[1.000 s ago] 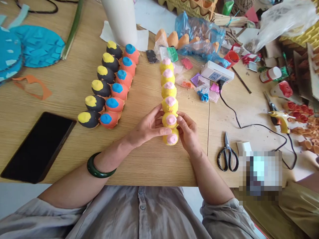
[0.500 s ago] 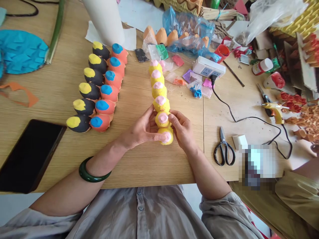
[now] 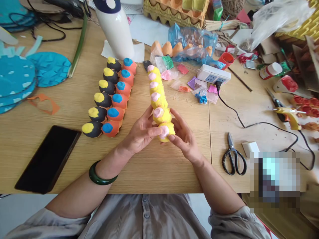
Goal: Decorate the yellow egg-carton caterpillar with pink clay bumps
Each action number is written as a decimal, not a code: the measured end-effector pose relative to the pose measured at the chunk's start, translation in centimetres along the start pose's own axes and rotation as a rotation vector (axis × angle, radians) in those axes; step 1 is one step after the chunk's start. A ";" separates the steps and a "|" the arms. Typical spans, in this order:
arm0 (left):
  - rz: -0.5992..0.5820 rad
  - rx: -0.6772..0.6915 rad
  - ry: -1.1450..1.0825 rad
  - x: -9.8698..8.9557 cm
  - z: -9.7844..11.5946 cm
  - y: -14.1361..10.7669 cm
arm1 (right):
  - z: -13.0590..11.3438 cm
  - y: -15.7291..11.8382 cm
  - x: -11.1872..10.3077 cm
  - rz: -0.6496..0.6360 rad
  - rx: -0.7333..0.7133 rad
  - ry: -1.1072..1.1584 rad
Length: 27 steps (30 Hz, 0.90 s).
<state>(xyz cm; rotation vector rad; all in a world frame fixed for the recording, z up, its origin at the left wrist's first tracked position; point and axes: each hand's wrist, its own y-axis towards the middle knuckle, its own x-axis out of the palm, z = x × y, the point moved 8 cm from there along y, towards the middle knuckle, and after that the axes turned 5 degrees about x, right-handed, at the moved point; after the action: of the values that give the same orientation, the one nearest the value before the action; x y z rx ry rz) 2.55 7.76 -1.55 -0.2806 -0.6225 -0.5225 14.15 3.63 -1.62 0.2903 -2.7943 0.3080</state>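
Nearby, bags (image 3: 176,85) hold coloured lumps (image 3: 184,89); both hands (image 3: 140,133) (image 3: 184,137) grip a yellow strip (image 3: 161,101).

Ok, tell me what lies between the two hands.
In the head view, the near end of the pink-topped yellow strip lies there, held between the left hand and the right hand.

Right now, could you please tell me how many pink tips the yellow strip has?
6 pink tips, in one line along the yellow strip, one per bump; the nearest lies by the thumb of the left hand. None seems hidden.
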 end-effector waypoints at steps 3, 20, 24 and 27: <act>0.020 -0.003 -0.005 0.0 0.0 -0.1 | 0.1 -0.2 0.3 -0.011 -0.016 -0.022; 0.053 -0.008 0.004 0.1 -0.5 0.0 | -0.1 0.1 -1.6 0.122 -0.053 -0.044; 0.026 0.029 0.034 0.2 -0.7 -0.1 | -0.3 0.2 -4.1 0.362 -0.078 -0.077; 0.000 0.030 0.073 0.3 -1.1 -0.2 | -0.2 0.4 -4.6 0.400 -0.067 -0.067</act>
<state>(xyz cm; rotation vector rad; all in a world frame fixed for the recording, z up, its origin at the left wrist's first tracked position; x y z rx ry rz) 3.19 7.03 -2.25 -0.2318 -0.5589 -0.5210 18.43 4.87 -3.02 -0.2846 -2.9057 0.2971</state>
